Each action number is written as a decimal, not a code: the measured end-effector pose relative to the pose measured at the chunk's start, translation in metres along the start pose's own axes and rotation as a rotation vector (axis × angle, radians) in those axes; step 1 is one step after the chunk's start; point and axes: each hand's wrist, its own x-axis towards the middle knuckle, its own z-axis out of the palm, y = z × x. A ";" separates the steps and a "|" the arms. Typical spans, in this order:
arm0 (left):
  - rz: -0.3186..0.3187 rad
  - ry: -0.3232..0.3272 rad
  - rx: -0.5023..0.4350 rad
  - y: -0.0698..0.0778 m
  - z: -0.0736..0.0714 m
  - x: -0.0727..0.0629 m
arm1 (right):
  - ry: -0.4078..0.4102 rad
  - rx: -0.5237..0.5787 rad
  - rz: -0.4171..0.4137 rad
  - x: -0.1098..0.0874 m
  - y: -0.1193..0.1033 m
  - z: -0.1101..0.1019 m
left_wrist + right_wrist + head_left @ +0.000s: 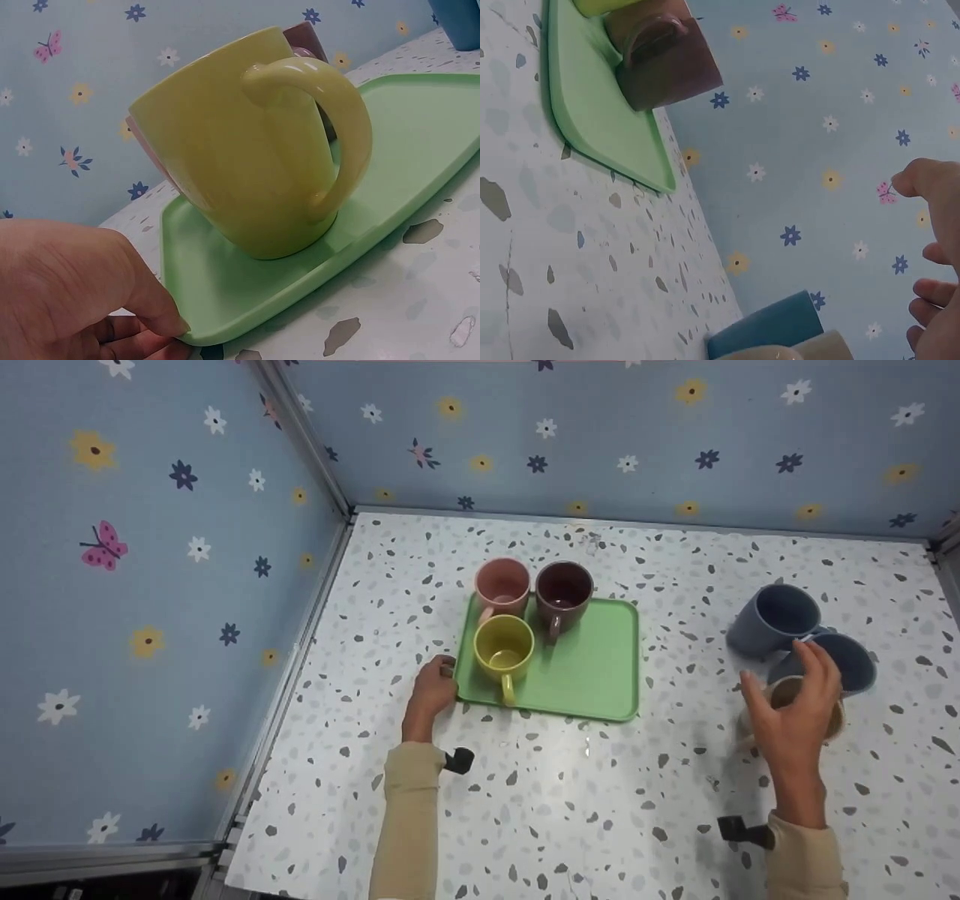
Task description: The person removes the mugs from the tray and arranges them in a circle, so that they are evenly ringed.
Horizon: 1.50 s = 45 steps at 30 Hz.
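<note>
My left hand (436, 686) holds the near left corner of a green tray (592, 675), thumb on its rim and fingers curled beneath, as the left wrist view shows. On that tray stand a yellow mug (504, 649), a pink mug (502, 585) and a dark maroon mug (564, 592), all upright. Over at the right, my right hand (799, 724) hovers with spread fingers above a beige mug (784, 691), partly hiding it. Nothing is in its grasp. Behind that mug are a blue-grey mug (757, 626) and another blue-grey mug (856, 661), close together.
The speckled white table (540, 802) carries everything. Flower-patterned panels (585, 435) stand along its back and left side, with a metal rail (307, 619) at the left edge. Table surface separates the tray from the right-hand group of mugs.
</note>
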 end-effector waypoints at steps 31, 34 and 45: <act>-0.014 0.001 0.022 0.000 0.000 0.003 | -0.214 0.165 -0.219 0.006 -0.051 0.073; -0.012 0.006 0.020 0.000 0.000 0.003 | -0.260 0.167 -0.232 0.004 -0.055 0.078; -0.004 0.013 0.020 -0.001 0.000 0.003 | -0.395 0.201 -0.278 -0.004 -0.068 0.103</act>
